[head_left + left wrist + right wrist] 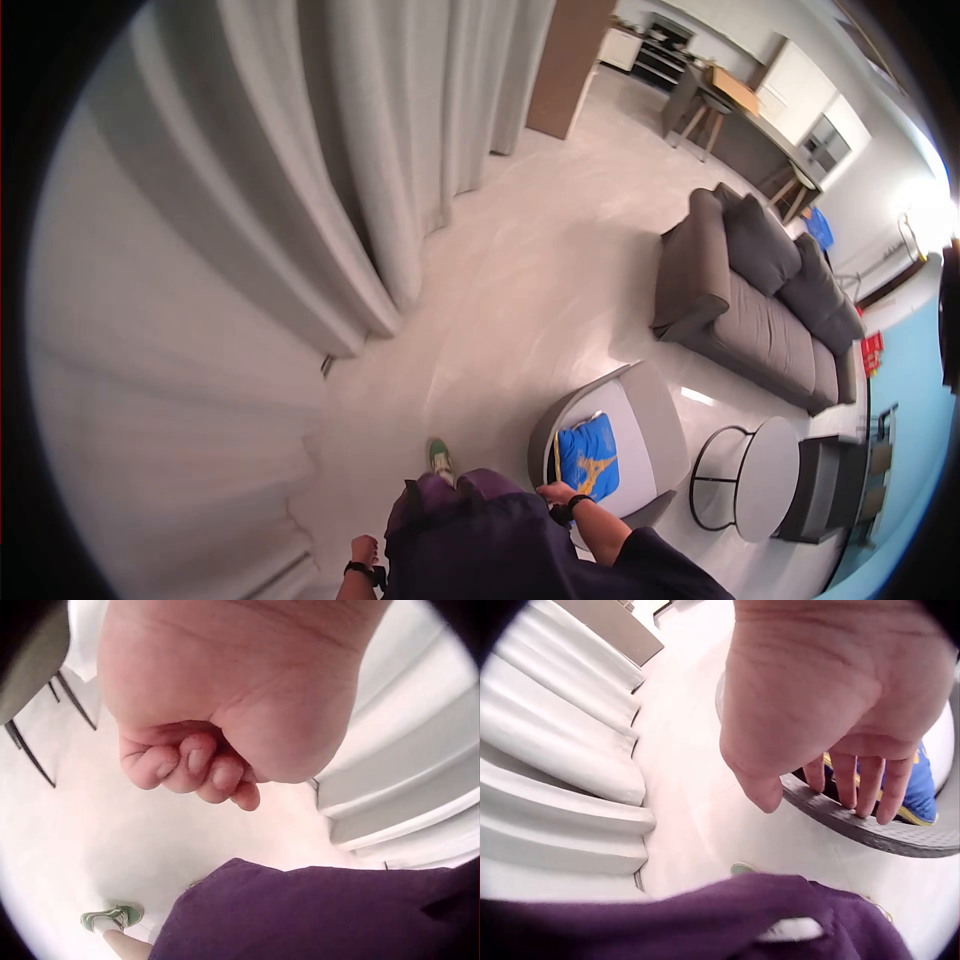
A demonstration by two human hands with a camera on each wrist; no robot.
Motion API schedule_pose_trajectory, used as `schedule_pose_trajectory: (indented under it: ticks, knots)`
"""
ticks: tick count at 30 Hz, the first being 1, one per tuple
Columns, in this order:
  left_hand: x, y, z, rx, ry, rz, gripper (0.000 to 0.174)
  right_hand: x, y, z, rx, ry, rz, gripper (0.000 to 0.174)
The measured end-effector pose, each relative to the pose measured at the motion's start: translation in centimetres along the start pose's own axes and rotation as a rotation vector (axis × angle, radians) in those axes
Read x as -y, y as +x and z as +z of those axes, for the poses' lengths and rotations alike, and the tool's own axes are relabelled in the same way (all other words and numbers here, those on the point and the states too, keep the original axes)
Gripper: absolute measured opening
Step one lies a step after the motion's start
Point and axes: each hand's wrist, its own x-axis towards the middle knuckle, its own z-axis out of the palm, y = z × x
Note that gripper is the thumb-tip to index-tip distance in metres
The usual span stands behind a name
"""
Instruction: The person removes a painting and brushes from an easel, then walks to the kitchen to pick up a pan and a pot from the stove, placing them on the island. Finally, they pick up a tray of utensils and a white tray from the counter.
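Observation:
My left hand [365, 550] hangs at my left side, away from any furniture. In the left wrist view its fingers [197, 761] curl in toward the palm, and nothing shows between them. My right hand [557, 493] is beside the grey armchair [655, 415]. The right wrist view shows its fingers [868, 787] extended downward, overlapping the armchair's textured rim. On the armchair's seat leans a blue cushion [590, 457] with a yellow tower print and yellow edging, its lower part close to my right hand.
Long pale curtains [350, 150] hang on the left. Ahead stands a grey sofa [770, 300] with cushions. A round white table [768, 480] with a black frame is right of the armchair. Farther off are a kitchen island [740, 135] and stools. My green shoe [440, 457] is on the pale floor.

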Motion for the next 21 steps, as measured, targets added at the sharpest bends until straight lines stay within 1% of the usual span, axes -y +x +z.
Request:
schedule_pose_trajectory:
  ticks: [2,3,5,6,7,8,9,10,12,13,14,16,17,19,20,21]
  knots:
    - [-8.2,2.4,-0.5,0.008,0.232,0.132,0.017,1.1,0.1,-0.3,-0.062,0.104,-0.022,0.047]
    - [-12.2,3.5,-0.9,0.028,0.290,0.144,0.017,1.1,-0.7,0.3,-0.111,0.174,-0.039,0.050]
    - [-21.3,6.8,-0.4,0.047,0.400,0.191,0.015,1.1,-0.7,0.6,-0.121,0.271,-0.012,0.051]
    - [-26.0,8.0,0.5,0.066,0.451,0.220,0.015,1.2,-0.4,0.6,-0.118,0.303,-0.006,0.053]
    - [-30.4,9.1,1.6,0.016,0.504,0.299,0.014,1.1,0.3,1.1,-0.156,0.354,-0.004,0.056]
    - [-34.1,9.9,2.9,-0.034,0.548,0.375,0.014,1.8,-0.1,1.1,-0.186,0.416,0.066,0.057]
    - [-38.1,9.6,4.4,0.013,0.474,0.351,0.014,2.5,-0.3,1.0,-0.161,0.462,0.115,0.056]
    - [-41.3,9.6,6.0,0.024,0.503,0.363,0.014,3.1,-0.3,0.6,-0.134,0.503,0.161,0.055]
    - [-47.9,10.3,10.1,0.091,0.571,0.456,0.015,5.5,-0.6,-0.3,-0.234,0.609,0.164,0.057]
    - [-50.5,10.7,12.4,0.096,0.631,0.488,0.016,6.9,-0.8,-1.5,-0.222,0.595,0.239,0.059]
    - [-52.8,11.2,14.5,0.100,0.642,0.496,0.016,7.8,0.3,-2.7,-0.139,0.610,0.296,0.059]
    - [-56.3,11.7,18.5,0.121,0.699,0.603,0.019,9.6,2.2,-4.7,-0.192,0.634,0.326,0.055]
    - [-57.8,11.1,20.6,0.109,0.703,0.595,0.018,10.7,3.6,-6.0,-0.186,0.640,0.319,0.055]
    - [-60.3,9.4,24.3,0.173,0.670,0.523,0.018,10.5,9.0,-7.9,-0.181,0.641,0.341,0.052]
    - [-61.1,9.2,25.6,0.208,0.681,0.498,0.018,11.2,10.1,-9.9,-0.181,0.645,0.324,0.052]
    - [-62.3,9.4,27.5,0.249,0.693,0.483,0.017,12.1,11.4,-12.7,-0.139,0.669,0.267,0.052]
